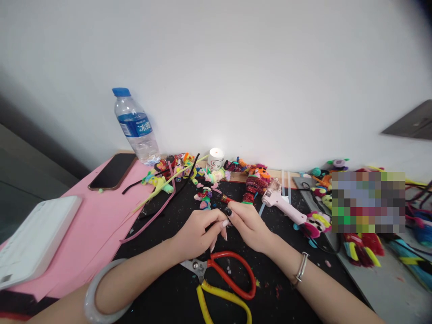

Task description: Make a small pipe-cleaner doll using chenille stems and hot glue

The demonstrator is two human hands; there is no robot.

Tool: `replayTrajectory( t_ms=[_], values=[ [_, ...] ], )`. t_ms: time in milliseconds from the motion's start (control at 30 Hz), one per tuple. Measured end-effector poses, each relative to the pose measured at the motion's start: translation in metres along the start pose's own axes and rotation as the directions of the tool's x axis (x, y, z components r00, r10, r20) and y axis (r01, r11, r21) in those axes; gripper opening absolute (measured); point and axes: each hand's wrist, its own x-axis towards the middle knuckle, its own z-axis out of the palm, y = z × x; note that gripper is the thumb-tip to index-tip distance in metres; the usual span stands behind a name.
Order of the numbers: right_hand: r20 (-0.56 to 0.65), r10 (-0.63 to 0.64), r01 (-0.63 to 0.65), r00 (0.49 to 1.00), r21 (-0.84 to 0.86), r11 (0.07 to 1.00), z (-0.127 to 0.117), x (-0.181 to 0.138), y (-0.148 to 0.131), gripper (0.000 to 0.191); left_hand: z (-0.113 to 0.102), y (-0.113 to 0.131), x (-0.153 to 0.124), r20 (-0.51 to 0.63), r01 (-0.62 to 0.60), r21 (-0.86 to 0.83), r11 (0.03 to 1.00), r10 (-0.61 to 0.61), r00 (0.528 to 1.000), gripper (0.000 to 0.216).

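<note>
My left hand (201,228) and my right hand (249,225) meet above the black work mat (162,261). Both are closed, thumbs and fingertips pinched together at one spot. Whatever lies between the fingertips is hidden or too small to name. Just beyond them is a small red piece with a dark tip (228,199); whether it touches a hand I cannot tell. Below my hands lies a pair of scissors (196,266) with one red and one yellow handle. To the right of my right hand rests a pale pink glue gun (285,206).
Fuzzy pipe-cleaner figures (257,177) line the wall, beside a white cylinder (216,157). On the left are a leaning water bottle (137,130), a phone (113,172), a white box (40,240) and loose pipe cleaners (162,218). More figures sit on a grey board (381,288).
</note>
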Motion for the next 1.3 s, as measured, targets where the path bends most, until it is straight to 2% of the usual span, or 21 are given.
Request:
replayTrajectory(
  t_ms=[200,500,700,800,967,1133,1300],
  values=[
    [0.008,-0.042,0.043,0.999,-0.031,0.999,0.001,0.0,-0.002,0.029,0.001,0.001,0.001,-0.002,0.059,-0.062,0.996,-0.059,0.998,0.028],
    [-0.03,-0.035,0.032,0.999,-0.086,0.996,0.003,0.002,-0.004,0.025,0.001,-0.003,0.002,0.026,0.097,-0.091,0.991,-0.095,0.995,0.028],
    [-0.052,-0.021,0.015,0.998,-0.115,0.993,0.001,0.003,-0.005,0.026,-0.003,-0.001,0.003,0.063,0.082,-0.093,0.992,-0.076,0.995,0.022],
    [-0.061,-0.029,0.021,0.998,-0.133,0.991,0.001,0.002,-0.003,0.025,-0.003,-0.001,0.004,0.046,0.078,-0.109,0.991,-0.074,0.996,0.02],
    [-0.042,-0.045,0.037,0.998,-0.165,0.986,0.002,0.0,0.0,0.024,-0.003,-0.003,0.007,-0.005,0.076,-0.097,0.992,-0.077,0.997,0.022],
    [-0.026,-0.058,0.057,0.998,-0.042,0.998,-0.002,0.0,0.001,0.021,-0.004,-0.006,0.006,-0.056,0.059,-0.123,0.991,-0.067,0.996,0.021],
    [0.099,-0.054,0.064,0.994,-0.097,0.993,-0.008,0.001,0.001,0.015,-0.006,-0.008,0.006,-0.08,0.044,-0.094,0.995,-0.051,0.996,0.023]
  ],
)
